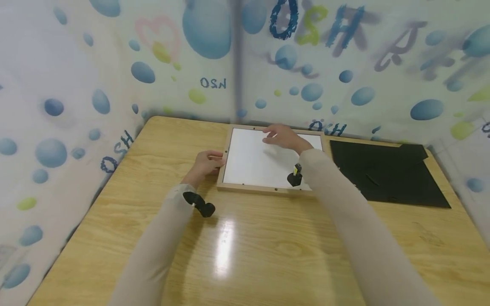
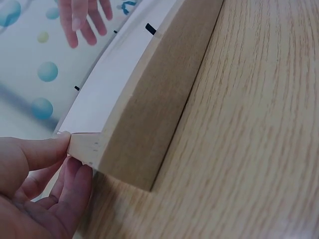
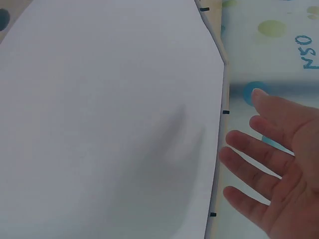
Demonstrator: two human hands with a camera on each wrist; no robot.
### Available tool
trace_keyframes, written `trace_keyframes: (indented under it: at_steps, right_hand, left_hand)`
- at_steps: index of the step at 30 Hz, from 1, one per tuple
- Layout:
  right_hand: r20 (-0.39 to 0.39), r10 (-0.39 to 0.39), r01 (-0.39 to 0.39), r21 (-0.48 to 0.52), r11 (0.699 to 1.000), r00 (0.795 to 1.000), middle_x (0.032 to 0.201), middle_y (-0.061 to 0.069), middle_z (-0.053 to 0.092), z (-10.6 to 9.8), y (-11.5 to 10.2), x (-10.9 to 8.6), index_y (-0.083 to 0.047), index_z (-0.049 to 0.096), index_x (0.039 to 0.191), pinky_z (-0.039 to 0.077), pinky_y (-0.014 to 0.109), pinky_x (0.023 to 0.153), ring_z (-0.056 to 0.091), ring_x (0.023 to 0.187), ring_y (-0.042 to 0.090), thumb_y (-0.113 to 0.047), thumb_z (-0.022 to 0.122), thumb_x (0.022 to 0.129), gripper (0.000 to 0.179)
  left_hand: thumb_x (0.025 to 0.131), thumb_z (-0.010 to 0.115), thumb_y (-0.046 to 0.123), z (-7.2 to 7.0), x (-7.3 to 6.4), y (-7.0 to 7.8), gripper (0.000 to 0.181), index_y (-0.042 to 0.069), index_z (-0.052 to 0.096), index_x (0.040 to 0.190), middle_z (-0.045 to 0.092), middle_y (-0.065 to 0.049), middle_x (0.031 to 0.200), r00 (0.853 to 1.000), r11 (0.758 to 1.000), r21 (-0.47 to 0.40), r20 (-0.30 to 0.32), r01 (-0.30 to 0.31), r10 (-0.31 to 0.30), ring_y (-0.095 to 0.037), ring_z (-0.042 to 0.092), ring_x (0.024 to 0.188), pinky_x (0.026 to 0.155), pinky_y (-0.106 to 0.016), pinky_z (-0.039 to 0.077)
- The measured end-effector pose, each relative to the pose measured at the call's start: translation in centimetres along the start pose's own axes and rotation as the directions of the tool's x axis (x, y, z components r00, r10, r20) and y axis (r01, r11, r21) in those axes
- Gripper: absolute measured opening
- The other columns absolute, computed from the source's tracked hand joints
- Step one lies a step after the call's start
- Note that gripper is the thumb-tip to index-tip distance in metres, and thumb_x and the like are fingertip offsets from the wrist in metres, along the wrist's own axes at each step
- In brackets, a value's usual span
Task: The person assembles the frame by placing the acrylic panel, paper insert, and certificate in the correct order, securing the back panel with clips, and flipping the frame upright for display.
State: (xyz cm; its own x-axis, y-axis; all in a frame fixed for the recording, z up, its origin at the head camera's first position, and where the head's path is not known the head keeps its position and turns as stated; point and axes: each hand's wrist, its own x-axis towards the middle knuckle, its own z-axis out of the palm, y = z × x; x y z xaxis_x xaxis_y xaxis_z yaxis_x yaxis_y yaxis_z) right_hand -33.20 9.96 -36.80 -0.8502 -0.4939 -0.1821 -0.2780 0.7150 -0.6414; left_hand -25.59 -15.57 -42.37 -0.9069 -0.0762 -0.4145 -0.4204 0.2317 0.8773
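From my feed I judge this as steadying the frame (image 1: pixel 260 190) near the table's (image 1: pixel 249 259) far edge, left hand (image 1: pixel 206 164) pinching its left side, right hand (image 1: pixel 284 137) empty above, fingers loosely spread, next needing a gentle touch on its far rim.

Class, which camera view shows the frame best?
The head view: it shows the frame nearly whole. The left wrist view has mainly one side close up; the right wrist view, slim border only.

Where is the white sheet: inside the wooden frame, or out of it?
Inside. In the head view, the white sheet lies within the border of the wooden frame. Whether it is fastened, I cannot tell.
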Motion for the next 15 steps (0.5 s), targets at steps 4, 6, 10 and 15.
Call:
trace_keyframes:
  at_steps: [4,6,10,15]
  right_hand:
    - [-0.018,0.018,-0.018,0.010,1.000,1.000,0.121,0.018,0.053,-0.8,0.8,-1.3,-0.001,0.048,0.130,0.041,0.043,0.091,0.048,0.111,0.030,-0.021,0.058,0.092,0.045]
    - [-0.023,0.022,-0.021,0.015,1.000,0.999,0.121,0.019,0.052,-1.2,1.2,-1.9,0.000,0.047,0.130,0.042,0.044,0.090,0.048,0.110,0.031,-0.021,0.057,0.092,0.045]
    - [-0.044,0.046,-0.046,0.006,0.999,0.998,0.120,0.019,0.052,-2.1,2.2,-3.1,-0.001,0.048,0.130,0.043,0.045,0.088,0.048,0.109,0.031,-0.021,0.057,0.092,0.044]
    - [-0.099,0.045,-0.044,0.010,0.999,0.994,0.127,0.021,0.048,-3.7,4.1,-4.8,0.002,0.048,0.129,0.043,0.048,0.089,0.047,0.112,0.035,-0.018,0.056,0.092,0.043]
  left_hand:
    - [0.088,0.061,0.010,0.0,0.0,0.0,0.036,0.001,0.053,0.123,0.054,-0.017,0.120,1.000,1.000,-0.006,0.008,0.002,-0.002,-0.025,0.054,0.103,0.085,-0.035,0.048]
    - [0.089,0.061,0.010,0.0,-0.1,0.0,0.037,0.001,0.052,0.123,0.053,-0.018,0.121,1.000,1.000,-0.004,0.011,0.003,-0.003,-0.025,0.054,0.103,0.085,-0.034,0.048]
    - [0.089,0.060,0.008,0.0,-0.1,0.0,0.037,0.000,0.051,0.124,0.053,-0.018,0.121,1.000,1.000,-0.007,0.006,0.007,-0.007,-0.025,0.054,0.102,0.085,-0.034,0.048]
    - [0.089,0.060,0.008,0.0,0.0,0.0,0.036,0.001,0.052,0.123,0.053,-0.017,0.121,1.000,1.000,0.003,0.006,0.010,-0.010,-0.025,0.054,0.103,0.085,-0.034,0.048]
